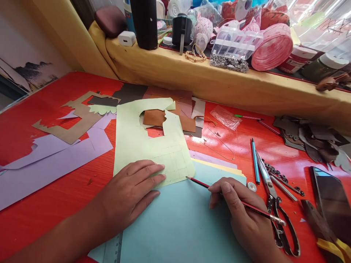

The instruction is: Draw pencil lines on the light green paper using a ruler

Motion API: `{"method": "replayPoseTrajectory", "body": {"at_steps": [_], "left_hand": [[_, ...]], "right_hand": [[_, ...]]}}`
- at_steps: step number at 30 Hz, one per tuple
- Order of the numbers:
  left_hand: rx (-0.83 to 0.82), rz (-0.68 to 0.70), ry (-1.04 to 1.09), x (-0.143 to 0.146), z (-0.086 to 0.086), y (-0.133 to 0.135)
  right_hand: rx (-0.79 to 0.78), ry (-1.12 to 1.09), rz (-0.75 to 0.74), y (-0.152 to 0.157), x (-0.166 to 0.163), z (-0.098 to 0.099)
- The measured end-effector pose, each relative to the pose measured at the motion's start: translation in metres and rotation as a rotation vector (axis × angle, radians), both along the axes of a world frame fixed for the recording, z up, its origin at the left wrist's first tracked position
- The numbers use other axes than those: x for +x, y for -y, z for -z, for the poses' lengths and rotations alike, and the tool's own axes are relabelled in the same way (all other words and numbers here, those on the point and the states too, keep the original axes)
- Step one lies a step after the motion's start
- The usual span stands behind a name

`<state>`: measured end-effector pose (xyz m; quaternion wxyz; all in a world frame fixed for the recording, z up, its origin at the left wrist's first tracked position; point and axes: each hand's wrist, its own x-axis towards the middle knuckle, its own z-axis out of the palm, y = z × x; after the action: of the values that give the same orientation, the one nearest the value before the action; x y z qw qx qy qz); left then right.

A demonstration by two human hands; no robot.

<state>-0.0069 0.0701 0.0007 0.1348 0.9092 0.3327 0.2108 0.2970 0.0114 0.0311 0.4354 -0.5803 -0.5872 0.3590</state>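
My left hand point(134, 190) lies flat, fingers stretched out, on the lower part of a pale green sheet of paper point(131, 146). That sheet has a ragged hole cut in its upper part and faint pencil lines near its lower right. In my right hand point(241, 208) is a dark red and black pencil point(200, 182), held between thumb and fingers, its tip at the sheet's lower right edge. Beneath both hands spreads a light blue sheet point(175, 226), with yellow and purple sheets showing under it. A clear ruler point(113, 248) lies partly under my left forearm.
Metal scissors point(270, 186), a blue pen point(255, 160) and a phone point(331, 197) lie at the right, near blurred yellow-handled scissors point(323, 233). Purple paper offcuts point(63, 171) and a brown cut piece point(71, 131) are at the left. A crowded ledge point(170, 69) runs along the back.
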Motion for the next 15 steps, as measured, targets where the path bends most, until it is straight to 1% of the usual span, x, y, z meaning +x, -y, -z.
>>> {"method": "replayPoseTrajectory", "body": {"at_steps": [15], "left_hand": [[0.007, 0.018, -0.007, 0.0008, -0.0026, -0.0026]], "right_hand": [[-0.006, 0.013, -0.018, 0.0012, 0.0005, 0.0032]]}}
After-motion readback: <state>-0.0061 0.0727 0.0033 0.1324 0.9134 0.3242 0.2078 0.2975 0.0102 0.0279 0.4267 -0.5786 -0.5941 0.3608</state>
